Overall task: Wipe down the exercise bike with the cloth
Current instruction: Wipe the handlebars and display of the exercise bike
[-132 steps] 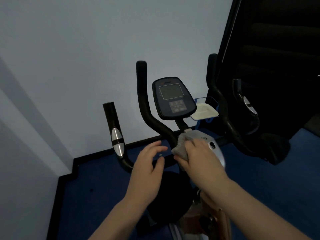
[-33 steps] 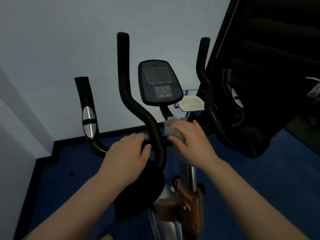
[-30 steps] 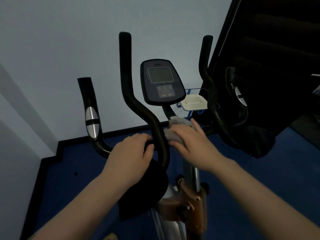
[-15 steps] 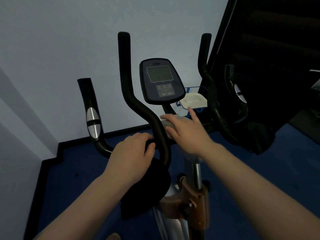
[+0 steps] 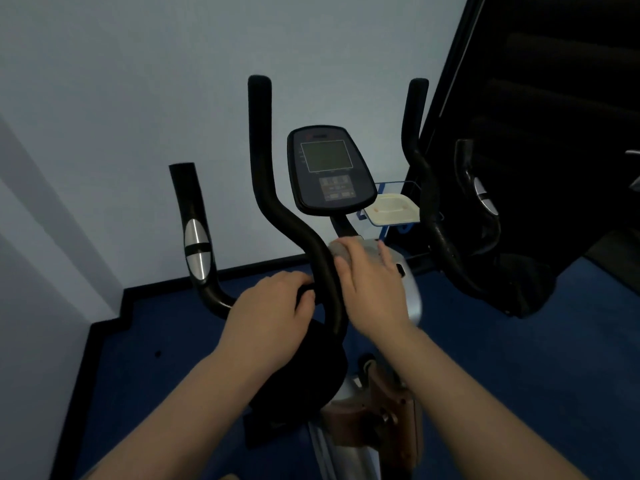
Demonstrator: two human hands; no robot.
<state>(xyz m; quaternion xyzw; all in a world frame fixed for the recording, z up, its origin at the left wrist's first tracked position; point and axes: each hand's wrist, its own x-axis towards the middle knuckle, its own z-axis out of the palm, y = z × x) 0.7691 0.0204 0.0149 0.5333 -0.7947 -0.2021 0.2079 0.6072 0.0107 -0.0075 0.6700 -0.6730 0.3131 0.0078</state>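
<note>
Black foam grips all over this exercise bike, and the left hand was curled round the crossbar of the handlebar, right at the base of the inner left upright. The right hand sat just at its 3 o'clock, fingers mostly straight, pressing flat on the grey cloth. So no real clenching there, more a flat-palm press, though the thumb side was hidden behind the bar so I couldn't tell if it pinched an edge. The cloth was bunched on the silver post top directly at 6 o'clock from the console, touching the black stalk under it. At 3 o'clock of the console there was a cream tray on a blue wire rack. Blue carpet below, pale wall behind, and a brownish adjuster block down at 6 o'clock on the frame.
</note>
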